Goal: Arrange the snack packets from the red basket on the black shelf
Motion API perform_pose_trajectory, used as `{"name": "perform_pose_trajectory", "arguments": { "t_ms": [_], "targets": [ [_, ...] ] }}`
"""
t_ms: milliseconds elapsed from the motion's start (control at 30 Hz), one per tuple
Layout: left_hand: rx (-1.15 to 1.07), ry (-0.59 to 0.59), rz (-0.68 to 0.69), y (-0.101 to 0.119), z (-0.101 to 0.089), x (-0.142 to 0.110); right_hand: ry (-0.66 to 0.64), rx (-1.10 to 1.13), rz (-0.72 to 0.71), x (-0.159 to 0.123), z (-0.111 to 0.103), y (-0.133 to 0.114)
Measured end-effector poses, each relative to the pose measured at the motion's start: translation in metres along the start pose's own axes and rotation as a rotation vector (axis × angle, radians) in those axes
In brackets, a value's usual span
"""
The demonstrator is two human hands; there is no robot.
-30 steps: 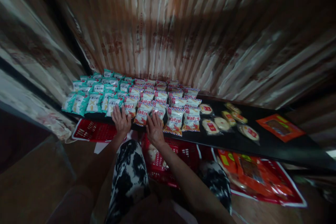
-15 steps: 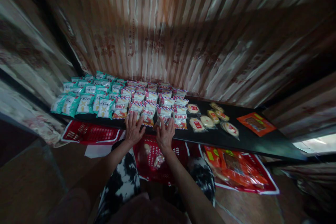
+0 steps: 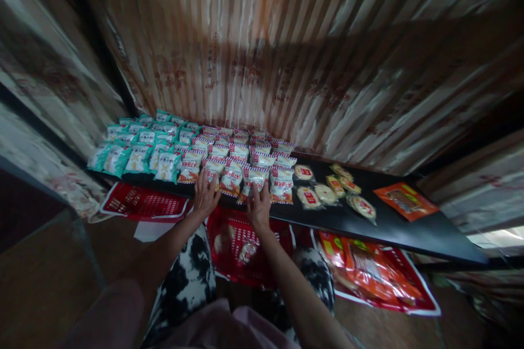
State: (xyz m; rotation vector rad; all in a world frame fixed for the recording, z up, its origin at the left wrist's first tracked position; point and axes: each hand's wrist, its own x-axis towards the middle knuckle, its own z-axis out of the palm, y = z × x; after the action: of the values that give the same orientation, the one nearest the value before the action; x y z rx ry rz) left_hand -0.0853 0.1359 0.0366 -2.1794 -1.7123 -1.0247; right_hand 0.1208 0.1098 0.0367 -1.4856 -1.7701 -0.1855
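My left hand (image 3: 206,194) rests with its fingers spread against the front of a white and orange snack bag (image 3: 213,168) in the first row. Fingers apart, my right hand (image 3: 258,207) touches the lower front of another snack bag (image 3: 256,175) of the same kind. Between the two hands stands a third such snack bag (image 3: 232,177). Behind these, more of the same bags stand in rows on a black shelf (image 3: 393,229). To their left are rows of teal and white snack bags (image 3: 167,166).
Round packaged pastries (image 3: 308,197) and an orange flat packet (image 3: 405,200) lie on the shelf's right part. Below stand a red basket (image 3: 145,202) at left, a middle basket (image 3: 262,272) by my knees, and a right basket (image 3: 426,283) holding orange packets. A ribbed curtain (image 3: 254,38) hangs behind.
Both hands stay on the front row, with small finger shifts against the bags. The bag under my right hand stands a little nearer its right neighbour. The view has turned slightly.
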Motion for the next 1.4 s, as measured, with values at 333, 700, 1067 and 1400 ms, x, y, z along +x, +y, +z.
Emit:
{"name": "perform_pose_trajectory", "arguments": {
  "t_ms": [333, 700, 1067, 1400],
  "targets": [
    [-0.012, -0.028, 0.016, -0.004, 0.016, 0.002, -0.049, -0.040, 0.032, -0.001, 0.001, 0.000],
    [-0.004, 0.021, 0.034, -0.005, 0.017, 0.000, -0.003, 0.104, 0.084, 0.012, 0.000, 0.003],
    [0.016, 0.037, 0.014, -0.004, 0.018, -0.002, 0.024, -0.019, 0.008, 0.007, 0.004, 0.010],
    [-0.005, 0.063, 0.040, 0.000, 0.004, -0.001, 0.026, -0.098, -0.091, 0.021, -0.017, -0.008]
  ]
}}
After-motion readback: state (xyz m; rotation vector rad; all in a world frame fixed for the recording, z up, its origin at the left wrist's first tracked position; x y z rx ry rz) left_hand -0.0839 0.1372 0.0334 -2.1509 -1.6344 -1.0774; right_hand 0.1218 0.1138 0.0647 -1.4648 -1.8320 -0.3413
